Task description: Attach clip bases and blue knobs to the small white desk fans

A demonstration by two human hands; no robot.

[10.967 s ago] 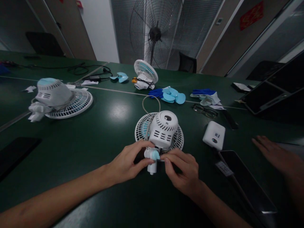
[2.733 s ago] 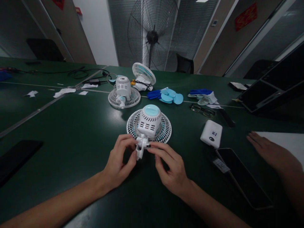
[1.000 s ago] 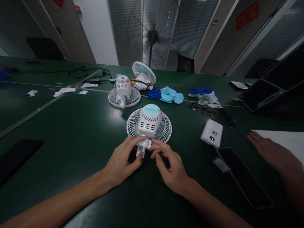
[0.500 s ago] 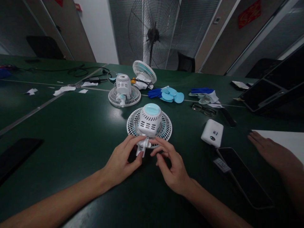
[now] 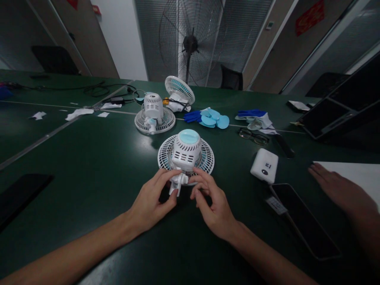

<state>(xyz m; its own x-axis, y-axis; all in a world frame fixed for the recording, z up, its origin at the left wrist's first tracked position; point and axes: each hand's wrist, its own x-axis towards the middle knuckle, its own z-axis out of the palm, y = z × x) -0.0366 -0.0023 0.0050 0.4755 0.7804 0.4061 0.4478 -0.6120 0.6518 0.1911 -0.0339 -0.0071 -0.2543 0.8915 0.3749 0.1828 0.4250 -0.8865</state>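
A small white fan (image 5: 186, 152) with a pale blue cap lies face down on the dark green table, its grille flat underneath. The white clip bracket (image 5: 177, 183) at its near side points toward me. My left hand (image 5: 154, 194) pinches this bracket from the left, index finger on top and thumb at the lower end. From the right, my right hand (image 5: 215, 204) reaches in with its index and middle fingertips at the bracket's joint. Its other fingers curl loosely, and the thumb stays off the bracket. Part of the grille's near rim is hidden behind my fingers.
Behind stand two more small fans, one face down (image 5: 154, 113) and one tilted (image 5: 179, 93). Light blue fan blades (image 5: 214, 118), gloves (image 5: 253, 118), glasses (image 5: 253, 136), a power bank (image 5: 265, 165) and a phone (image 5: 305, 221) lie rightward. Another person's hand (image 5: 341, 190) rests at right.
Almost nothing differs. The right index finger shifts slightly at the bracket's joint, while the left hand keeps its pinch. The whole view moves a little.
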